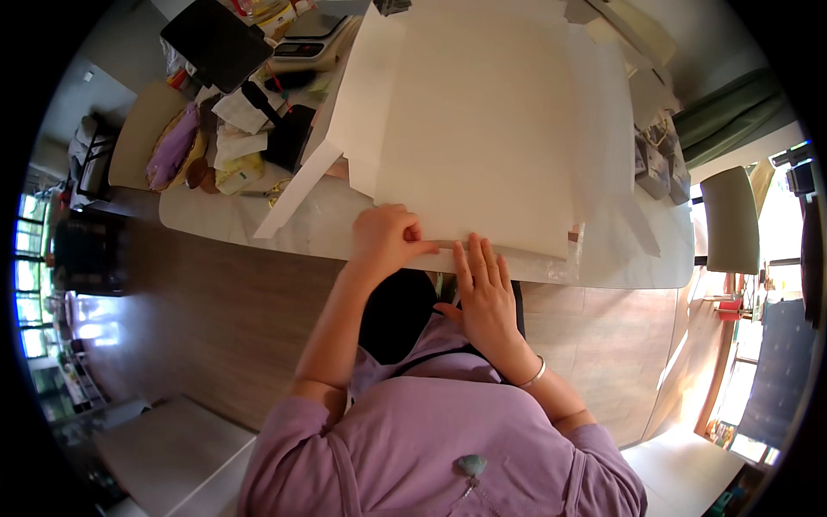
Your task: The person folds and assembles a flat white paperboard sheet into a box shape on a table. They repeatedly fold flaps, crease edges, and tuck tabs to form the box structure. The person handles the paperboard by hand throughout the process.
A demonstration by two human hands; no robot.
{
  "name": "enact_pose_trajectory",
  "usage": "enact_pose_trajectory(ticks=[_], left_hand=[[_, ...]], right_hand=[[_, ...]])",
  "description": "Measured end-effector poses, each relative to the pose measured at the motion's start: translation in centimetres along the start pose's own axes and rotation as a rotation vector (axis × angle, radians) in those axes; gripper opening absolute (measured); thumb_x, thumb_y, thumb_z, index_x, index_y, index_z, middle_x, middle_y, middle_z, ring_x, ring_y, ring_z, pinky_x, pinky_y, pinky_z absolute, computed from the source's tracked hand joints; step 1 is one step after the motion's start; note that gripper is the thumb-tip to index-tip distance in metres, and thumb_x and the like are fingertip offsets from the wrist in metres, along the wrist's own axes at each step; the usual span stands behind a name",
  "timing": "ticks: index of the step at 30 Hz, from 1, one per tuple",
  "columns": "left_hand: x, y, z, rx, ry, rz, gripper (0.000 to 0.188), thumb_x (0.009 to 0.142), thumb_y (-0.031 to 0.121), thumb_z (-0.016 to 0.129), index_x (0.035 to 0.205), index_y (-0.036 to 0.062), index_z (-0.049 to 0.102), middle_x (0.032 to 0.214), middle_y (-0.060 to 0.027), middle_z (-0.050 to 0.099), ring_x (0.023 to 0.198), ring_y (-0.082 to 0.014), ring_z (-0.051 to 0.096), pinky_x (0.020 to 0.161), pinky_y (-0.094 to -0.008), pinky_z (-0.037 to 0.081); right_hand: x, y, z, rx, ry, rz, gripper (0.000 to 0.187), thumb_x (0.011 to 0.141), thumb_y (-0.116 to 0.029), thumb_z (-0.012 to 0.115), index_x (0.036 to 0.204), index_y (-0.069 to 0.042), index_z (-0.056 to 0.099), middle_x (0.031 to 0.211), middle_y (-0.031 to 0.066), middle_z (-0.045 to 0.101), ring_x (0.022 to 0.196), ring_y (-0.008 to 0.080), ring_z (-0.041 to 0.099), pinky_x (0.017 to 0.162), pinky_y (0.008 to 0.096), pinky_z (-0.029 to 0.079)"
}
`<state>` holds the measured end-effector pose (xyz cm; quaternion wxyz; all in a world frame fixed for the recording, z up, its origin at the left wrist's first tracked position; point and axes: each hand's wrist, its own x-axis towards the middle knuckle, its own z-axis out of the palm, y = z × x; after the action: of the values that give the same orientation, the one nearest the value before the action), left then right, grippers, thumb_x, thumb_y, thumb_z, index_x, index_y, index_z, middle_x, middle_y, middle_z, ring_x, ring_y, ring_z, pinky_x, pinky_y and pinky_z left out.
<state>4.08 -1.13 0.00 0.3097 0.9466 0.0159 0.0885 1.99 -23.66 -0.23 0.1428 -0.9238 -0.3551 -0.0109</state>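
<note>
White cardboard (482,129) touches an open, flat right hand (488,303) and curled left hand (377,243), its grip unclear.

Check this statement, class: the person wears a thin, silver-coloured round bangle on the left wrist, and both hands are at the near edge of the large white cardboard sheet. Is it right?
Not quite. The head view shows the thin, silver-coloured round bangle on the wrist of the right hand, not the left hand. Both hands are at the near edge of the large white cardboard sheet.
</note>
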Motion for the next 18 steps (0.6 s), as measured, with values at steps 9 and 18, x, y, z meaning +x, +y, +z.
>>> enact_pose_trajectory(ticks=[9, 18], left_hand=[[-2.9, -3.1, -1.4, -0.179, 0.169, 0.010, 0.023, 0.070, 0.022, 0.092, 0.074, 0.0079, 0.074, 0.070, -0.0028, 0.063, 0.071, -0.0224, 0.062, 0.065, -0.0383, 0.050], [-2.4, -3.0, -1.7, -0.190, 0.147, 0.026, 0.019, 0.075, 0.018, 0.088, 0.076, 0.0065, 0.073, 0.070, -0.0049, 0.063, 0.070, -0.0237, 0.063, 0.065, -0.0370, 0.051]], right_hand=[[0.3, -1.3, 0.5, -0.154, -0.015, 0.018, 0.106, 0.074, -0.055, 0.083, 0.162, -0.016, 0.039, 0.165, 0.0268, 0.032, 0.150, 0.0438, 0.037, 0.118, 0.0599, 0.035], [0.6, -2.2, 1.1, -0.260, 0.004, 0.078, 0.106, 0.072, -0.059, 0.082, 0.162, -0.021, 0.040, 0.163, 0.0260, 0.036, 0.147, 0.0426, 0.042, 0.115, 0.0617, 0.037]])
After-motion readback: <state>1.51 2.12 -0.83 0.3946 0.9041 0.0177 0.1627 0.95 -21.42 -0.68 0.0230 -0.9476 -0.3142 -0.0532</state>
